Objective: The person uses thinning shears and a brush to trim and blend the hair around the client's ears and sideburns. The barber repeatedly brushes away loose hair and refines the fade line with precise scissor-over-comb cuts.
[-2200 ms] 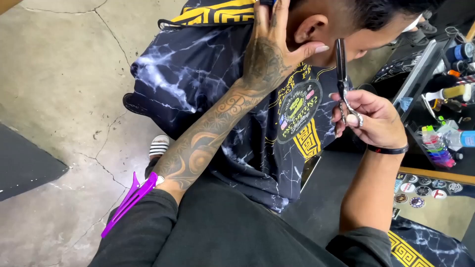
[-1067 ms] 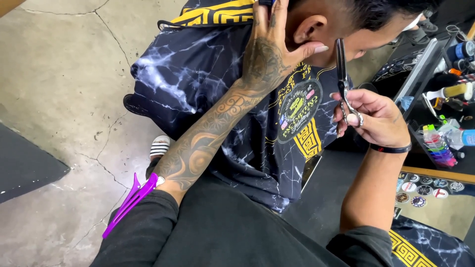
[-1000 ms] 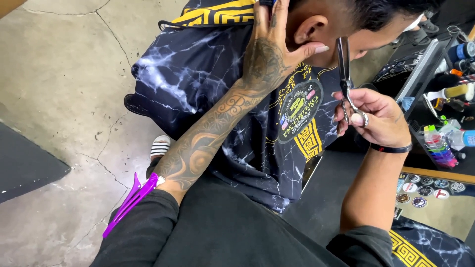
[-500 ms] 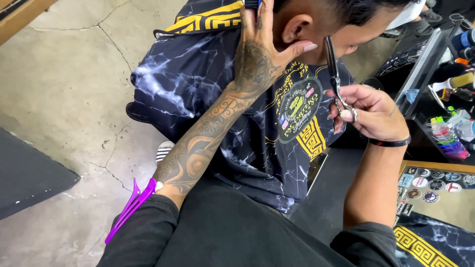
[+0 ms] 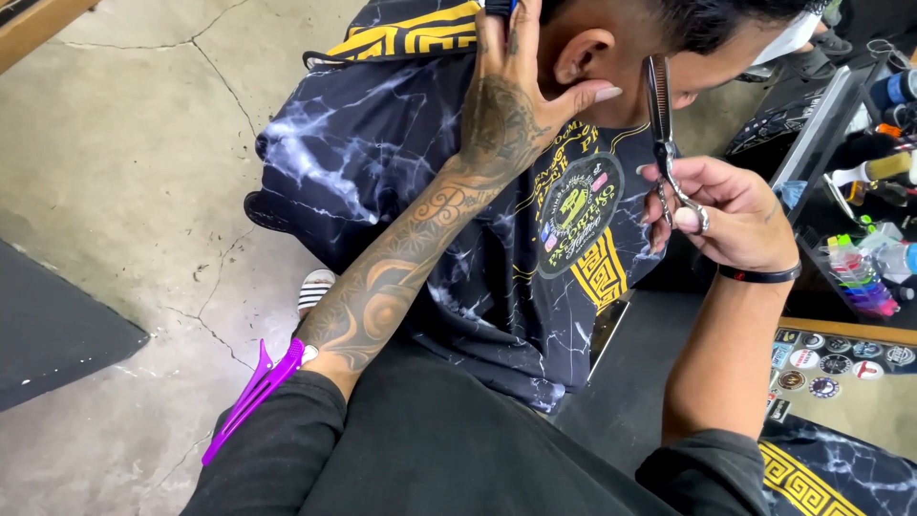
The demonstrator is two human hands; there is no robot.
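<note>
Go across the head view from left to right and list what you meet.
Dark floor mat → purple hair clip on the sleeve → tattooed left hand against the seated person's neck → thinning shears → right hand holding them → black wristband → coloured clips on the shelf.

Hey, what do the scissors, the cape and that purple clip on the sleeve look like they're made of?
Scissors in the right hand: probably steel, with a silvery polished shine. Cape: seemingly thin synthetic fabric, slightly glossy, falling in soft folds, with a dark marble print. Purple clip: likely plastic, uniformly bright and smooth.
</note>
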